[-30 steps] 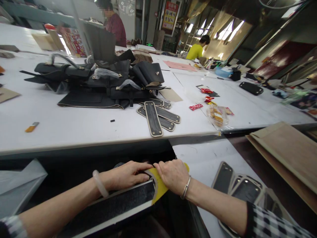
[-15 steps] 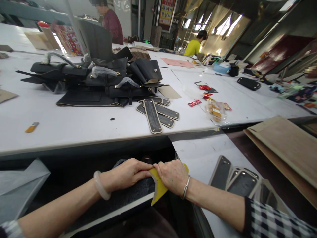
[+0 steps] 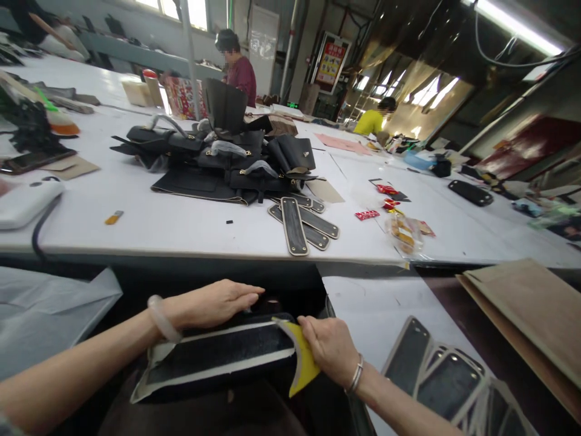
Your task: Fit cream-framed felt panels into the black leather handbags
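Observation:
A long black leather-like panel (image 3: 231,346) with a pale border lies tilted in front of me, low at the near edge of the table. At its right end a bent yellow sheet (image 3: 305,363) curls outward, its edge pale. My right hand (image 3: 330,346) is closed on this yellow sheet, thumb and fingers pinching its upper edge. Just beyond the panel's far edge is my left hand (image 3: 218,303), fingers stretched to the right with nothing in them. Whether its palm touches the panel I cannot tell.
Black leather bags (image 3: 236,154) are heaped on the white table (image 3: 149,233). Several black strips (image 3: 295,227) lie before them, and more panels (image 3: 445,375) at the right. A brown folded sheet (image 3: 535,315) is beside these. Snack packets (image 3: 403,233) lie beyond; two people work farther back.
My left hand has come off the panel and moved left, fingers straightened, uncovering the black surface. My right hand keeps the yellow sheet, slightly lower and to the right. The view has turned left.

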Tool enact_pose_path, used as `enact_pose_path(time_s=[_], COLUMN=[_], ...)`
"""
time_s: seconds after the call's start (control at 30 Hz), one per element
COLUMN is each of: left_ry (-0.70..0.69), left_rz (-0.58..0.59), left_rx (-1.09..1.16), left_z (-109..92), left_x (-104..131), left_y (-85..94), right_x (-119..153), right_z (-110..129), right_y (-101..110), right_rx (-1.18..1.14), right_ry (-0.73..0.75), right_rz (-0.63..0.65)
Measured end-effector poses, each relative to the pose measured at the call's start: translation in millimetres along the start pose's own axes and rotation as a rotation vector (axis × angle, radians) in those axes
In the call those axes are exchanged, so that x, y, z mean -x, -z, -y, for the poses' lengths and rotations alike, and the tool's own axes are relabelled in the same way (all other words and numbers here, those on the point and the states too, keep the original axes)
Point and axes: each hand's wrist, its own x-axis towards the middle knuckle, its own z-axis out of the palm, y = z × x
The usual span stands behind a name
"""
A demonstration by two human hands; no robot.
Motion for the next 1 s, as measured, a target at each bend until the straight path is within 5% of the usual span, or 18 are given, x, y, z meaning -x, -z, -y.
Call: enact_pose_path(time_s=[0.2, 0.33, 0.43, 0.67, 1.0], left_ry=[0.205, 0.376, 0.371, 0.235, 0.161], left_rz=[-0.287, -0.493, -0.552, -0.671, -0.778], left_rx=[0.228, 0.648, 0.890, 1.088, 1.032], left_z=[43, 64, 65, 70, 70], left_x=[66, 112, 133, 138, 134], left_y=[11.4, -20.0, -49.6, -89.5, -95.3], right_x=[-27, -52, -73, -105, -140], right_z=[-8, 5, 17, 68, 150], right_y=[2, 9, 12, 24, 32], right_rx=[0.054, 0.089, 0.108, 0.162, 0.169], right_ry=[-0.011, 0.172, 0.293, 0.483, 0.676], right_rz=[0.003, 0.014, 0.021, 0.031, -0.018])
